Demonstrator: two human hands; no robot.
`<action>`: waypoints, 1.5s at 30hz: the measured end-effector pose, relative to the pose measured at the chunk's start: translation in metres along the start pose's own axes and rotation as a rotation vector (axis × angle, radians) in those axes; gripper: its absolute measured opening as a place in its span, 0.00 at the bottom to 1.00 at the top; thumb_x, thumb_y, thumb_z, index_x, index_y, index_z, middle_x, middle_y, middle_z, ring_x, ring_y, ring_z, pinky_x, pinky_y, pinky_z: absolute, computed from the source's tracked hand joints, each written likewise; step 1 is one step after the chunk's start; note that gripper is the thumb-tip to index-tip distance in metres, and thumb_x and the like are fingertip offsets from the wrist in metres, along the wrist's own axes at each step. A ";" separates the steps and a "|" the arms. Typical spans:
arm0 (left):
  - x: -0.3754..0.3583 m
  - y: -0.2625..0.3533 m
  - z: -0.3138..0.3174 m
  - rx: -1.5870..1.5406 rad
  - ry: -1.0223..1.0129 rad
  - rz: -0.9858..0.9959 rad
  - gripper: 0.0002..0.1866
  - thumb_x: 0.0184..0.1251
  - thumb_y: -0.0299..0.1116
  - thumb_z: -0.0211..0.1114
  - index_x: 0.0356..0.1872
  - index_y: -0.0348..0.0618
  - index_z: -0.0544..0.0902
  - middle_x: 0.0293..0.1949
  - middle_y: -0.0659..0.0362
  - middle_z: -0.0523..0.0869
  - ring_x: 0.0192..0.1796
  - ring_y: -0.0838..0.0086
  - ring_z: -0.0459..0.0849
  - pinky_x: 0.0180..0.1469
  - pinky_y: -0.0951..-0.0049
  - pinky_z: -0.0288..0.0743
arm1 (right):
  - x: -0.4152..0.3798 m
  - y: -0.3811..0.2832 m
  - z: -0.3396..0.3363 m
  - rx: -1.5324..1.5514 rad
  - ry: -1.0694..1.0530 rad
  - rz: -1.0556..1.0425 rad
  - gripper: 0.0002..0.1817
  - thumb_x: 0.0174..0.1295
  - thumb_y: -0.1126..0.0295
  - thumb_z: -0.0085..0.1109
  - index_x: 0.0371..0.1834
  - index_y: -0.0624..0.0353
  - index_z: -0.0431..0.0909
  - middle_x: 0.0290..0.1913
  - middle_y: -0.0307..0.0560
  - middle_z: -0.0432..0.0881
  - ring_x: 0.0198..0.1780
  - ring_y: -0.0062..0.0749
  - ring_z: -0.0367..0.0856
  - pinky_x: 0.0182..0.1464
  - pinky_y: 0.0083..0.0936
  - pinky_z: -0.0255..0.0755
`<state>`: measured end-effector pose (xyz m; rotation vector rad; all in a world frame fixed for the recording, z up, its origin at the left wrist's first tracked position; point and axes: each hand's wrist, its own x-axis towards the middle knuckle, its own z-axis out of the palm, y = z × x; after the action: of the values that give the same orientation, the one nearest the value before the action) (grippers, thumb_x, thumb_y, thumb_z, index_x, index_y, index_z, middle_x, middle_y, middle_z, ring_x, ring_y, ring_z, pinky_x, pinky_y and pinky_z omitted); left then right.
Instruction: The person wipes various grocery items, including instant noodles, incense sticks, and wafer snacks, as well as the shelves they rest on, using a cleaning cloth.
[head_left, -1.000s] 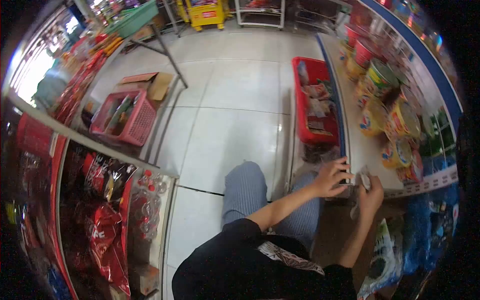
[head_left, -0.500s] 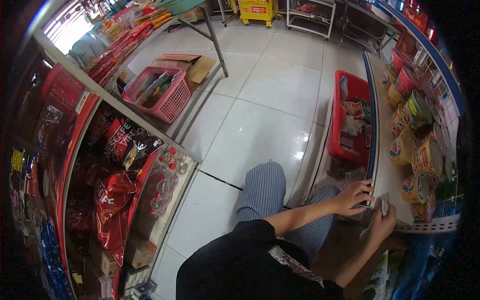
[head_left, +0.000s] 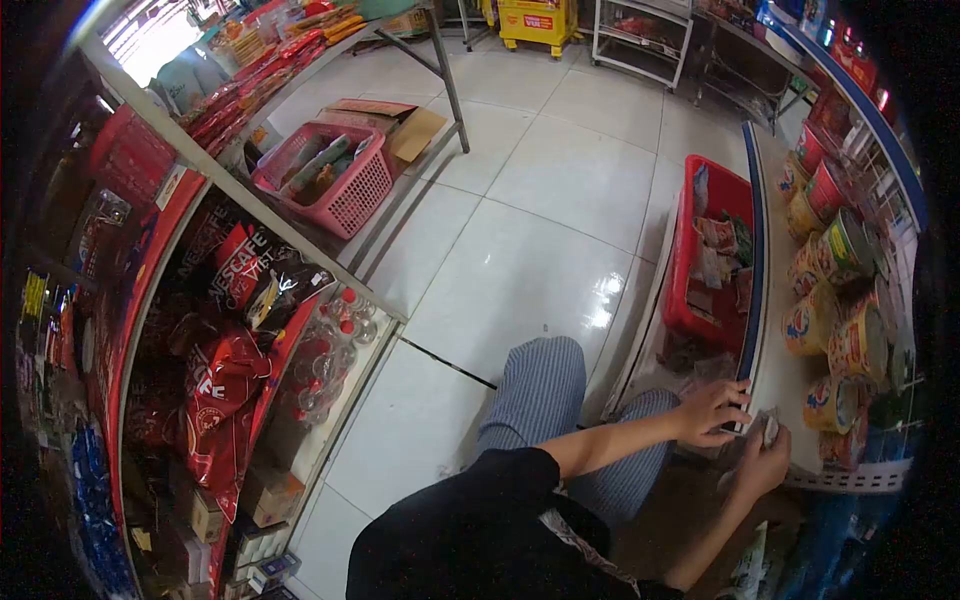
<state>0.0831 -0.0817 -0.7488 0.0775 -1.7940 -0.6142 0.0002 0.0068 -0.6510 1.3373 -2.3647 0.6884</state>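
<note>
My left hand (head_left: 712, 414) rests on the blue-edged front of the white shelf (head_left: 775, 350), its fingers spread a little over the edge. To its right, my right hand (head_left: 764, 462) is closed on a small greyish cloth (head_left: 766, 426) held against the shelf surface near its front corner. Cup noodles (head_left: 808, 318) stand on this shelf, beyond my right hand. Under the shelf, beyond my left hand, sits a red basket (head_left: 708, 318) with small packets in it.
A pink basket (head_left: 352, 200) stands under a metal-legged table at the upper left. The left shelf holds red coffee bags (head_left: 225, 400) and clear bottles (head_left: 335, 350). A yellow crate (head_left: 533, 22) and a white rack (head_left: 640, 45) stand at the back.
The view has shifted slightly, so most things sit a little lower and further right. Both hands remain at the shelf edge, my right hand still with the cloth.
</note>
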 end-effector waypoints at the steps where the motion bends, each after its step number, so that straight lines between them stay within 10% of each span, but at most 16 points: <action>1: -0.001 -0.003 0.004 -0.027 0.023 0.015 0.17 0.43 0.36 0.58 0.39 0.50 0.71 0.43 0.56 0.65 0.55 0.59 0.59 0.47 0.61 0.57 | 0.001 0.000 0.000 0.006 0.004 -0.004 0.15 0.46 0.60 0.50 0.30 0.61 0.71 0.28 0.51 0.73 0.28 0.45 0.73 0.28 0.32 0.65; 15: 0.035 0.017 -0.026 -0.119 -0.027 -0.250 0.13 0.39 0.29 0.57 0.32 0.42 0.74 0.34 0.55 0.75 0.39 0.61 0.73 0.43 0.66 0.63 | 0.009 -0.004 -0.016 0.074 -0.081 0.038 0.15 0.38 0.60 0.53 0.26 0.58 0.74 0.26 0.49 0.74 0.30 0.42 0.73 0.31 0.32 0.66; 21: 0.224 0.093 -0.071 -0.487 0.141 0.488 0.15 0.40 0.29 0.52 0.34 0.36 0.73 0.38 0.49 0.74 0.46 0.57 0.70 0.48 0.59 0.60 | 0.008 0.000 -0.015 0.085 -0.062 0.052 0.16 0.37 0.59 0.52 0.28 0.57 0.73 0.27 0.47 0.74 0.30 0.40 0.72 0.32 0.32 0.66; 34: 0.300 0.117 -0.020 -0.296 0.079 0.625 0.16 0.51 0.36 0.42 0.30 0.33 0.73 0.32 0.52 0.76 0.39 0.65 0.72 0.42 0.72 0.61 | 0.006 0.012 -0.027 0.385 -0.068 0.063 0.12 0.36 0.67 0.54 0.25 0.61 0.73 0.26 0.47 0.75 0.27 0.36 0.74 0.29 0.24 0.67; 40: 0.297 0.129 -0.007 -0.464 0.280 0.471 0.06 0.43 0.27 0.47 0.21 0.39 0.73 0.21 0.57 0.74 0.27 0.67 0.71 0.32 0.73 0.60 | 0.042 -0.006 -0.147 0.552 0.967 -0.199 0.07 0.41 0.81 0.46 0.26 0.68 0.69 0.24 0.47 0.71 0.26 0.26 0.68 0.30 0.20 0.63; 45: 0.293 0.130 -0.011 -0.456 0.291 0.386 0.07 0.44 0.28 0.46 0.20 0.37 0.72 0.21 0.56 0.74 0.26 0.67 0.69 0.32 0.73 0.59 | 0.104 -0.030 -0.194 0.289 1.017 -0.735 0.05 0.40 0.82 0.49 0.24 0.68 0.68 0.25 0.48 0.73 0.27 0.29 0.70 0.30 0.19 0.64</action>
<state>0.0326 -0.0784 -0.4317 -0.4578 -1.3065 -0.6763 -0.0157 0.0300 -0.4308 1.3478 -0.9266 1.1151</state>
